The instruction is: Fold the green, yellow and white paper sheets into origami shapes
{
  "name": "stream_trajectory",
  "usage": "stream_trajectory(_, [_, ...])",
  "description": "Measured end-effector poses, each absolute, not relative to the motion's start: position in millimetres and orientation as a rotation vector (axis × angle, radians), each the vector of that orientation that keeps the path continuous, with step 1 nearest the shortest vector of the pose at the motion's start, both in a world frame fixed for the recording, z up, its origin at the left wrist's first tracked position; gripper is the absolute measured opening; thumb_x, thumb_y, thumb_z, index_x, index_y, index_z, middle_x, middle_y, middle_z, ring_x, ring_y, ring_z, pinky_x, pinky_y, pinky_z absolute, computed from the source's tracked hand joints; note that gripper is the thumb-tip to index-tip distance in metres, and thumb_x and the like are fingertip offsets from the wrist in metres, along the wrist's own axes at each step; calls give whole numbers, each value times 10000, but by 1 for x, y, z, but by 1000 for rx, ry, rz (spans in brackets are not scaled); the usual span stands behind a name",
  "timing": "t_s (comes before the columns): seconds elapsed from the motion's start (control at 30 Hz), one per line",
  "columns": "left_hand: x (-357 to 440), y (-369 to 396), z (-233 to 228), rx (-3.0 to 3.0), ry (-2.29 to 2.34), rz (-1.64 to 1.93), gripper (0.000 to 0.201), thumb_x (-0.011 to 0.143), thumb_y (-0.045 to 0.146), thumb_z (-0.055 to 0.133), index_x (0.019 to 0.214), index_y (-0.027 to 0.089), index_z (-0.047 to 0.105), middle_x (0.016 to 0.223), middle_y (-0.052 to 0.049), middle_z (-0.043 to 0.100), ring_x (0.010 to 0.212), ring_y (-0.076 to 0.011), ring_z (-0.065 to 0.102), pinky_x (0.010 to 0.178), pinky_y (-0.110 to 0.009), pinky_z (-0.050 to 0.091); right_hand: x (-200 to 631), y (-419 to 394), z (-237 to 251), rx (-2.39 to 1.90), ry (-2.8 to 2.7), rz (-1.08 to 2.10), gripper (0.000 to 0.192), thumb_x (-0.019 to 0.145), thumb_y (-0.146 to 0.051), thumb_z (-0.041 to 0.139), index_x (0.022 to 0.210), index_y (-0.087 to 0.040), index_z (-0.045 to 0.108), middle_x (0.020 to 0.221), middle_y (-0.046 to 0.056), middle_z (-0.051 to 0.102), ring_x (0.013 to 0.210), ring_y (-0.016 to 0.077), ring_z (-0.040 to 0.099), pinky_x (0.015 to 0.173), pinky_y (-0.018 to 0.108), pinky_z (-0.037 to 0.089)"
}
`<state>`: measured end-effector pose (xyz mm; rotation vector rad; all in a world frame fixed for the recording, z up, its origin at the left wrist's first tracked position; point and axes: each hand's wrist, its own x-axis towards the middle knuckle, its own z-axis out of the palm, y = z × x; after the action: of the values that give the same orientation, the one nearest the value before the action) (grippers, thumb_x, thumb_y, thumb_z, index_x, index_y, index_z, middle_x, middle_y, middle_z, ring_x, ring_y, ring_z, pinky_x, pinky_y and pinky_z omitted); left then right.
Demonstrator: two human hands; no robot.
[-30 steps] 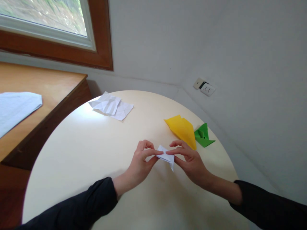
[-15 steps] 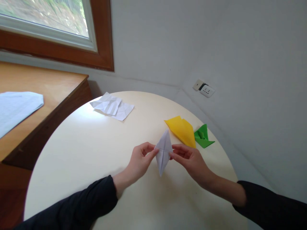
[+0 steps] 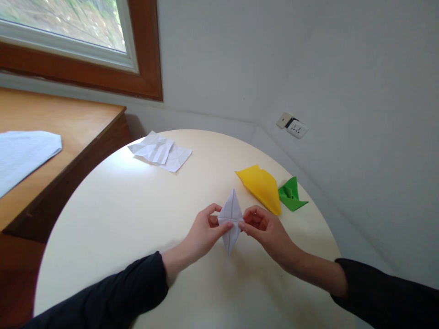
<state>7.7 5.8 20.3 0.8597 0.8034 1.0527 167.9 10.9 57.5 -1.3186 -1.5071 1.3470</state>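
Note:
A white folded paper (image 3: 232, 210), diamond-shaped with a crease down its middle and one across, is held upright over the round table (image 3: 137, 219). My left hand (image 3: 204, 228) pinches its left side, the thumb lying across the front and the fingers partly behind. At the right corner, my right hand (image 3: 265, 230) grips the paper between thumb and fingertips. Some fingertips are hidden behind the sheet. Just beyond my right hand lies a yellow folded paper (image 3: 260, 187), touching or nearly touching a green folded paper (image 3: 291, 194) near the table's right edge.
Creased white sheets (image 3: 159, 151) lie at the table's far left edge. To the left stands a wooden desk (image 3: 78, 119) with a pale blue cloth-like item (image 3: 27, 155) on it. A wall socket (image 3: 297, 128) sits beyond the table, and a wood-framed window (image 3: 147, 55) is at upper left.
The white folded paper has shifted slightly left and turned more face-on. My left thumb has slid further across its front, and my right hand has moved a little left with it.

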Motion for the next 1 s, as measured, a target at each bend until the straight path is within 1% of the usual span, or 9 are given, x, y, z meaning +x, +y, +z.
stream_trajectory(0.2, [4,10,18,887,791,1031,450,594,454,760,831,159,516,673,-33,689,626,-162,650,610,-253,467,176,13,61,-1260,-1648,1394,205,701,-338,674,841,-214,590,742,22,676,724,180,650,672,327,532])
stream_trajectory(0.37, [0,11,17,881,760,956,512,628,409,743,1005,144,520,716,-39,680,572,-156,632,582,-286,499,183,15,58,-1216,-1713,1384,238,713,-321,669,925,-216,645,788,31,687,705,186,677,685,348,553])
stream_trajectory(0.5, [-1,10,19,879,750,897,579,638,348,738,1115,124,500,740,-44,671,552,-145,618,551,-277,499,186,14,55,-1214,-1734,1424,255,710,-296,682,947,-203,669,796,37,695,702,185,685,687,339,564])
stream_trajectory(0.63, [0,10,19,876,687,865,560,650,315,727,1130,116,517,739,-46,664,565,-145,617,532,-262,494,187,13,56,-1207,-1767,1454,240,725,-265,667,956,-199,672,782,34,697,698,177,685,670,321,566])
stream_trajectory(0.77, [-1,10,16,875,656,838,559,674,326,712,1151,119,507,732,-47,664,529,-142,619,520,-263,494,188,11,58,-1179,-1825,1477,286,718,-260,678,996,-199,657,867,56,707,760,192,686,701,329,560])
stream_trajectory(0.87, [0,11,12,848,662,843,581,660,329,726,1153,112,506,751,-52,661,534,-146,621,518,-272,502,188,9,57,-1170,-1855,1486,309,717,-273,686,1012,-191,645,876,66,710,780,196,681,741,349,554])
stream_trajectory(1.0, [0,12,12,825,633,842,625,637,346,746,1154,88,507,783,-75,659,556,-153,613,510,-284,501,188,9,53,-1198,-1876,1462,308,732,-306,677,1007,-174,637,868,76,710,786,198,680,745,353,555])
